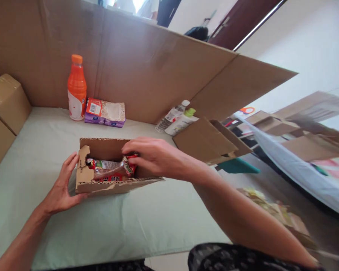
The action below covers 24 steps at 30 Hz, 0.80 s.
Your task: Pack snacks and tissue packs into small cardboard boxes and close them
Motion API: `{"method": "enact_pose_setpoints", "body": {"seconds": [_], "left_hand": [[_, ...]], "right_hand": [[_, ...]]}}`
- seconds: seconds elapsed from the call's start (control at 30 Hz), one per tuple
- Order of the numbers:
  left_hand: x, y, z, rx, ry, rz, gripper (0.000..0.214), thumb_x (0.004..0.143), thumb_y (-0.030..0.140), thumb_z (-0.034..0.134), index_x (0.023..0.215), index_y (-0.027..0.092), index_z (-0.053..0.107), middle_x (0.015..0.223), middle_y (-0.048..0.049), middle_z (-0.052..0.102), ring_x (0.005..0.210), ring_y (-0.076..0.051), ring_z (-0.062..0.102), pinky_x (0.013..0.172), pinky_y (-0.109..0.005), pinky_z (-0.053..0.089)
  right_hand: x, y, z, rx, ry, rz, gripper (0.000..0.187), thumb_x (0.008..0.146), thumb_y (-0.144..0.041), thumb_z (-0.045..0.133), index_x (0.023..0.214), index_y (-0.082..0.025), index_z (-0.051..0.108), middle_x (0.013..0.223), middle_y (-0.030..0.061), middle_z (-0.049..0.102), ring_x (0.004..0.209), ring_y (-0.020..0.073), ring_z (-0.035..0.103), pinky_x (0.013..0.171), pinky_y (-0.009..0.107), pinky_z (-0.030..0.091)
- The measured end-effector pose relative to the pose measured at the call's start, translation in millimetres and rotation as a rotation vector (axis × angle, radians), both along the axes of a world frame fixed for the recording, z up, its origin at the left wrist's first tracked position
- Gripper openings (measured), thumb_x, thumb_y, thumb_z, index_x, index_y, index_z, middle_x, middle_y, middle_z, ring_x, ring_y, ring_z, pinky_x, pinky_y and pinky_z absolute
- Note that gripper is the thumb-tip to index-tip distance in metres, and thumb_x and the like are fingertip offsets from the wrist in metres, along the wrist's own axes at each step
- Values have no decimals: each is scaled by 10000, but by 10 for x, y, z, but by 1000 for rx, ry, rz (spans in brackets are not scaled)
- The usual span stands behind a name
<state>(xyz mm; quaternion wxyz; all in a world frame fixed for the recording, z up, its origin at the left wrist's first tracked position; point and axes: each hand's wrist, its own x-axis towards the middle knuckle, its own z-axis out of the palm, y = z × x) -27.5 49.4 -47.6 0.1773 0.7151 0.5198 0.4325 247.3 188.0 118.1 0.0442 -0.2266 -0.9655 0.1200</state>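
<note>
A small open cardboard box (84, 175) sits on the cloth-covered table. My left hand (59, 188) braces its left end, with the thumb at the near corner and the fingers at the far one. Inside the box lie packets in red and clear wrapping; one printed packet (106, 165) rests along the far side. My right hand (149, 156) reaches over the box's right part, its fingers closed on a red snack packet (129, 165). Some of that packet is hidden by my fingers.
Behind the box stand an orange bottle (77, 90) and a purple and red tissue pack (105, 113). A clear bottle (172, 116) and a white bottle (180, 124) lean by a tall cardboard panel (158, 67). Cardboard boxes are at left (5, 105) and right (206, 139).
</note>
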Motion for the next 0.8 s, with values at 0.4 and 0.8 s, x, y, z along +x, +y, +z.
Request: {"method": "enact_pose_setpoints", "body": {"seconds": [0.4, 0.8], "left_hand": [[457, -67, 391, 138, 59, 246, 609, 988, 324, 555, 1553, 310, 329, 1294, -55, 669, 1289, -266, 592, 1158, -494, 444], [420, 64, 442, 154, 199, 313, 657, 964, 222, 513, 1570, 344, 290, 1662, -93, 265, 1533, -311, 299, 1224, -553, 352]], "right_hand": [[745, -419, -899, 88, 344, -247, 623, 971, -344, 559, 1553, -224, 372, 1297, 141, 699, 1162, 307, 668, 1009, 538, 519], [470, 63, -655, 190, 330, -190, 619, 991, -512, 500, 1519, -193, 458, 1492, 184, 552, 1371, 344, 513, 1113, 558, 392]]}}
